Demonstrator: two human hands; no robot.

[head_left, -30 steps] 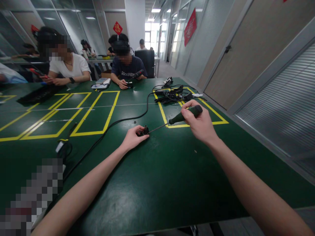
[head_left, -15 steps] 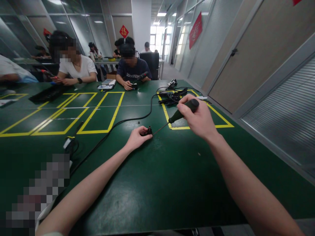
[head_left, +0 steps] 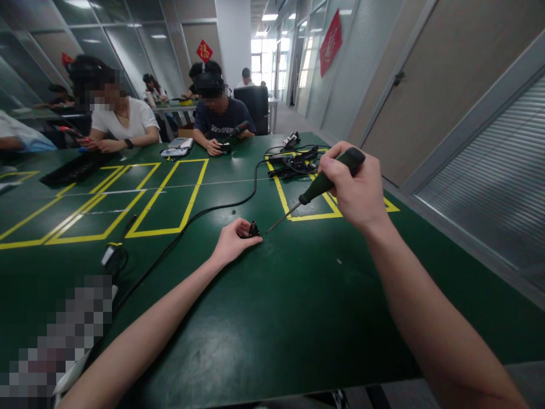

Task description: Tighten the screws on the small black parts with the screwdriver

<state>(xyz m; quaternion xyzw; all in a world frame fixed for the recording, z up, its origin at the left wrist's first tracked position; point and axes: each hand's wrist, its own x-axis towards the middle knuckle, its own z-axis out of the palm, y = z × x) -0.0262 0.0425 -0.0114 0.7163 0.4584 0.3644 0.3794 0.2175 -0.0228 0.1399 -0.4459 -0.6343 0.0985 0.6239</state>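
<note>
My left hand pinches a small black part against the green table, at the end of a long black cable. My right hand is wrapped round the dark green handle of a screwdriver. It is raised above the table, and the thin metal shaft slopes down to the left. The tip hangs just right of the black part, a small gap away from it.
A tangle of black cables and devices lies inside a yellow taped square behind my right hand. Yellow tape outlines mark the table's left half. Two seated people work at the far side. A black cable bundle lies at left.
My right hand has lifted the screwdriver up and to the right, drawing its tip out of the black part. My left hand has stayed on the part.
</note>
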